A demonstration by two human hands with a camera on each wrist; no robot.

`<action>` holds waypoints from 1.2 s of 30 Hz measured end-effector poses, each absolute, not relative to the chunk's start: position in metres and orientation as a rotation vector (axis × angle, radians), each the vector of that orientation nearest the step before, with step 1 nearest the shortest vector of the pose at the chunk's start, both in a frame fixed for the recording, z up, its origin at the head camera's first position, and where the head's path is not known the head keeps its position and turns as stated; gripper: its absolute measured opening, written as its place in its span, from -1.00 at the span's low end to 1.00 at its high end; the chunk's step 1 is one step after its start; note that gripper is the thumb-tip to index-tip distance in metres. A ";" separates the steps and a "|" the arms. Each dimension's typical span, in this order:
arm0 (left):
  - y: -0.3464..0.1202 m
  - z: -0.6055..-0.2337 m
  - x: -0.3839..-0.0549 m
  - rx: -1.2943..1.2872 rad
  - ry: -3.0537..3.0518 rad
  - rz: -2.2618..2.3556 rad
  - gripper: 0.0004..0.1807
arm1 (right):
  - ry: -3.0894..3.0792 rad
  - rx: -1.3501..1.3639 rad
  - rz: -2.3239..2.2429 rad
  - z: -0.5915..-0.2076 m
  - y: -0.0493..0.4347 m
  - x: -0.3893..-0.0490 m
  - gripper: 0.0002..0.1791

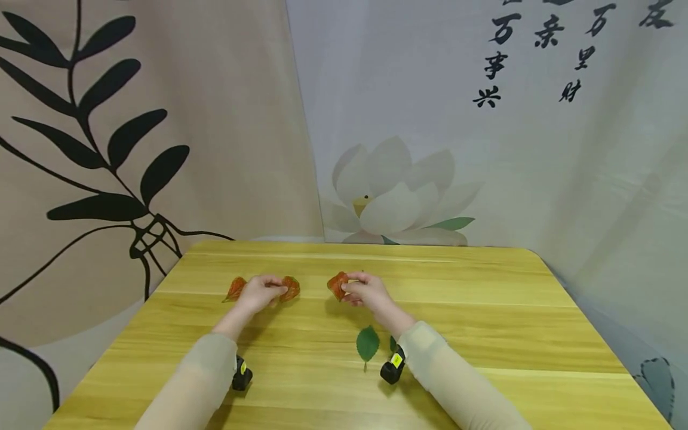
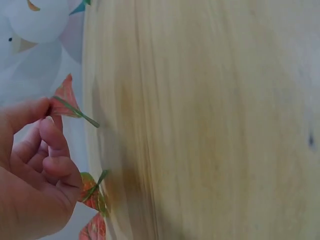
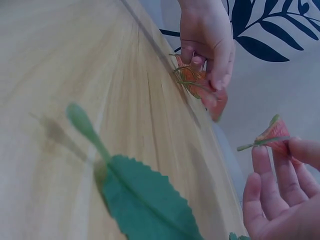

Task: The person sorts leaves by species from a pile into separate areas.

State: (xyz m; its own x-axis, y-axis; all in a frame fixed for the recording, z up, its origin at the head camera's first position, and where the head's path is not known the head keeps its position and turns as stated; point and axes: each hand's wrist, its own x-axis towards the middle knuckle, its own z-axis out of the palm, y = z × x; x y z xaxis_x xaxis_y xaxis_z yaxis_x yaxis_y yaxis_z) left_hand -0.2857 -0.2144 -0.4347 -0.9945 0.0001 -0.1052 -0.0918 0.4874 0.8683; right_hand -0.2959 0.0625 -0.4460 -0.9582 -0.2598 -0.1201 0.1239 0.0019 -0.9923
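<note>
"Orange husk (image 1: pixel 336 285) first: where was it?"

"In the right grip. The right hand (image 1: pixel 368 292) pinched it between thumb and fingers, above the desk (image 1: pixel 484 310), and its green stem (image 3: pixel 245 147) poked out past the fingertips."

"And the left grip, closed as well?"

"Yes. The left hand (image 1: pixel 260 292) had a second husk (image 1: pixel 291 289) between thumb and fingers, on the side facing the right grip. The two grips were apart and roughly level with each other."

"What lay around them?"

"A third husk (image 1: pixel 235 288) was on the desk, just left of the left grip. There may have been another there; fingers hid part of that spot, so I couldn't swear to the count."

"And nearer the person?"

"A green leaf (image 1: pixel 368 343) lay on the near side of the right grip. A second leaf (image 1: pixel 393 343), just right of that one, was partly covered by the black wrist camera (image 1: pixel 392 371). Beyond both grips, past the far desk edge, hung a backdrop (image 1: pixel 398 77) printed with a pale lotus (image 1: pixel 392 206)."
</note>
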 end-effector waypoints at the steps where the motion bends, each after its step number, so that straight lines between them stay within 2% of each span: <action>1: -0.215 -0.435 -0.286 -0.080 2.644 1.521 -0.73 | 2.010 -0.137 -2.041 -0.446 0.062 -0.296 -0.53; 14: -0.218 -0.435 -0.286 -0.071 2.835 1.162 -0.77 | 2.018 -0.145 -2.024 -0.446 0.056 -0.292 -0.56; 29: -0.223 -0.434 -0.290 -0.101 2.884 1.108 -0.74 | 1.976 -0.113 -2.009 -0.456 0.045 -0.297 -0.51; 36: -0.224 -0.435 -0.290 -0.109 2.891 1.084 -0.73 | 1.956 -0.085 -2.007 -0.461 0.033 -0.299 -0.54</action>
